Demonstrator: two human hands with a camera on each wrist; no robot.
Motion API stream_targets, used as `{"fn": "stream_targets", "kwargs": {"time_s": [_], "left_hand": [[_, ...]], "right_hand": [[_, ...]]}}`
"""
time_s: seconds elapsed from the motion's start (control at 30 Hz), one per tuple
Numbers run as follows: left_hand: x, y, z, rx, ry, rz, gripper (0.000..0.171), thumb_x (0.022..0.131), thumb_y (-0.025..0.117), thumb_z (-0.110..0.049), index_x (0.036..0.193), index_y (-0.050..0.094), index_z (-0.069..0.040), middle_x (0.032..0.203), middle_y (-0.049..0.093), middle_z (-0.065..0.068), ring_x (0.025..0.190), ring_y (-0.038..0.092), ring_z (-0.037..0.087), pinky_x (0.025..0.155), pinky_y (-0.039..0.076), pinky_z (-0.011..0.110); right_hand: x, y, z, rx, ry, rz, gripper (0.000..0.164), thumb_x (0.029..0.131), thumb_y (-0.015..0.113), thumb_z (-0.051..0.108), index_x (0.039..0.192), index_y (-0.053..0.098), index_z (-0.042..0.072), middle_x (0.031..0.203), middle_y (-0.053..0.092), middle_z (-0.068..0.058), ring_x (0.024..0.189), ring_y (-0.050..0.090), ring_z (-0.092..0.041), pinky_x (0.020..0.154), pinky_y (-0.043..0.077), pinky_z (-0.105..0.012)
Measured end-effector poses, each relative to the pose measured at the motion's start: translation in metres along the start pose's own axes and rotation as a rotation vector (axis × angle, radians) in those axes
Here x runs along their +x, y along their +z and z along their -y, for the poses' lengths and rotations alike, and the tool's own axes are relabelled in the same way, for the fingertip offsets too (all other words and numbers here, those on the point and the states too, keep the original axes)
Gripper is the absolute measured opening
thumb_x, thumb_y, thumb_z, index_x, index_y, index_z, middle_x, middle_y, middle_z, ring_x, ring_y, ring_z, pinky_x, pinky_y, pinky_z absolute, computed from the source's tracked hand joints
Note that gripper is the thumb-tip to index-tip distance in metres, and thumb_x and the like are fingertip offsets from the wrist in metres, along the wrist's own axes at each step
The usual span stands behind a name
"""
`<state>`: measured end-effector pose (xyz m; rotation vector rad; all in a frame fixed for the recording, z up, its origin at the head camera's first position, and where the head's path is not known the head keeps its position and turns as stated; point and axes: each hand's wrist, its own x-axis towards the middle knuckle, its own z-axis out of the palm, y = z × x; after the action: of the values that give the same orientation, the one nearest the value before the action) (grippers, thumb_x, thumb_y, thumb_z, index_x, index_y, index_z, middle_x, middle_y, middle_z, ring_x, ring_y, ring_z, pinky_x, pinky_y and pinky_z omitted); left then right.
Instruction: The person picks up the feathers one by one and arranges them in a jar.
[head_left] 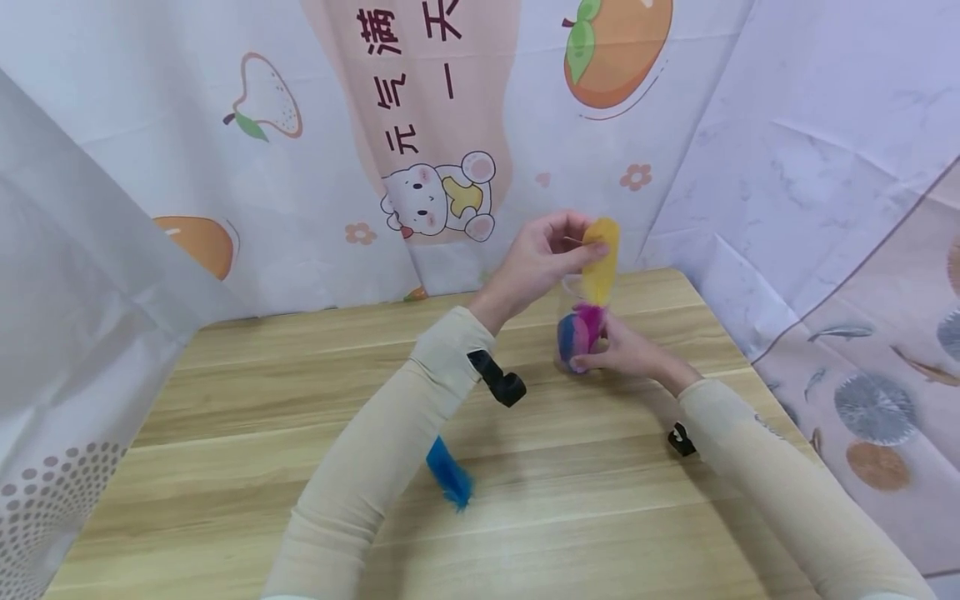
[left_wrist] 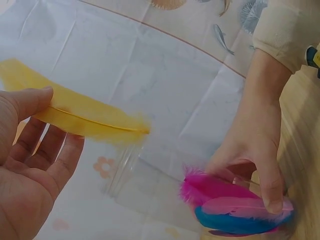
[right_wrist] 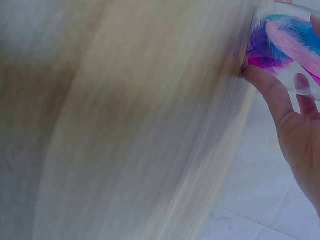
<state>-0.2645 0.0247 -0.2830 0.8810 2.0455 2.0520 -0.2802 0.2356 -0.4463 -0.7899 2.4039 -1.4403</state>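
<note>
A yellow feather (head_left: 602, 258) is pinched between the thumb and fingers of my left hand (head_left: 536, 258). In the left wrist view the feather (left_wrist: 90, 110) lies slantwise, its quill end near the mouth of a clear jar (left_wrist: 150, 190). My right hand (head_left: 626, 346) grips the jar low on its side, where it stands on the table. Inside are magenta, pink and blue feathers (left_wrist: 240, 210); the right wrist view also shows purple among the feathers (right_wrist: 290, 45). The right hand (right_wrist: 295, 115) is partly cut off there.
A loose blue feather (head_left: 450, 475) lies on the wooden table (head_left: 555, 517), beside my left forearm. Black clips (head_left: 498, 379) are on both wrists. A printed curtain (head_left: 300, 208) hangs behind the table's back edge, and more cloth (head_left: 840, 225) hangs at the right.
</note>
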Motion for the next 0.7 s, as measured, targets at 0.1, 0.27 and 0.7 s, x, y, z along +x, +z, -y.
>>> {"fn": "stream_targets", "kwargs": {"time_s": [0.1, 0.27, 0.7], "left_hand": [[0.0015, 0.0015, -0.0011, -0.008, 0.014, 0.000, 0.016, 0.093, 0.074, -0.005, 0.106, 0.066, -0.001, 0.103, 0.070, 0.009, 0.091, 0.066, 0.023, 0.083, 0.058, 0.033], [0.0036, 0.0028, -0.0033, -0.019, -0.001, -0.007, 0.015, 0.093, 0.073, -0.004, 0.106, 0.066, -0.001, 0.102, 0.070, 0.009, 0.091, 0.066, 0.022, 0.083, 0.058, 0.033], [0.0082, -0.0023, -0.0078, 0.046, 0.102, -0.124, 0.016, 0.095, 0.072, -0.005, 0.110, 0.067, -0.002, 0.104, 0.068, 0.008, 0.092, 0.065, 0.023, 0.086, 0.056, 0.030]], "right_hand": [[0.0004, 0.0002, 0.0002, 0.010, 0.006, -0.005, 0.095, 0.083, 0.086, 0.013, 0.154, 0.024, 0.000, 0.140, 0.049, -0.022, 0.129, 0.047, -0.038, 0.114, 0.031, -0.057], [0.0009, 0.0011, 0.0007, 0.014, 0.009, -0.001, 0.095, 0.083, 0.086, 0.013, 0.154, 0.024, 0.001, 0.143, 0.045, -0.020, 0.131, 0.046, -0.037, 0.115, 0.031, -0.056], [0.0007, 0.0035, 0.0004, -0.001, -0.002, -0.009, 0.091, 0.084, 0.085, 0.012, 0.152, 0.026, 0.000, 0.138, 0.050, -0.023, 0.127, 0.049, -0.039, 0.112, 0.032, -0.059]]}}
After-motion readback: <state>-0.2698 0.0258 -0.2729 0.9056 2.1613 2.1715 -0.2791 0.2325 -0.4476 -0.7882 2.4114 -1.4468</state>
